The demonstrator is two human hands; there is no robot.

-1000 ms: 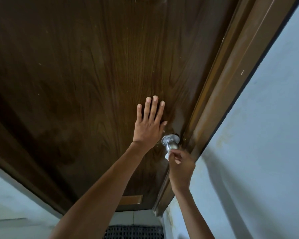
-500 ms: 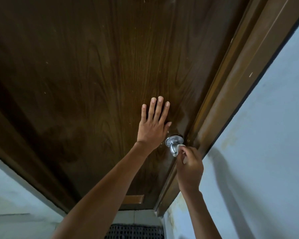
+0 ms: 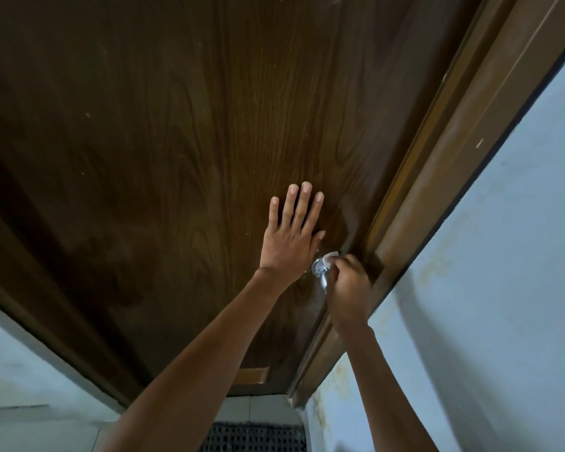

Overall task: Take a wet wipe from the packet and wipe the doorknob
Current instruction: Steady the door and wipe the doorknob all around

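No writing or brand legible anywhere; left hand (image 3: 291, 243) flat on the door (image 3: 177, 158), fingers spread and pointing up, palm against the wood just left of the knob (image 3: 320, 272), holding nothing; right hand (image 3: 348, 282) curled shut around a white wipe (image 3: 329, 257), pressing it onto the top right of the knob; only a small fold of wipe shows above the knuckles, rest hidden in the fist; knob is shiny metal, partly covered by the right hand, set near the door's right edge beside the frame (image 3: 437, 190); pale wall (image 3: 503, 256) to the right of the frame, with yellowish stains low down; dark mat (image 3: 252, 438) at the bottom edge; versus half a second ago, right hand has gone from under the knob to its upper side, wipe now peeks out on top rather than beneath; left hand stays planted in the same spot on the door; packet out of view.
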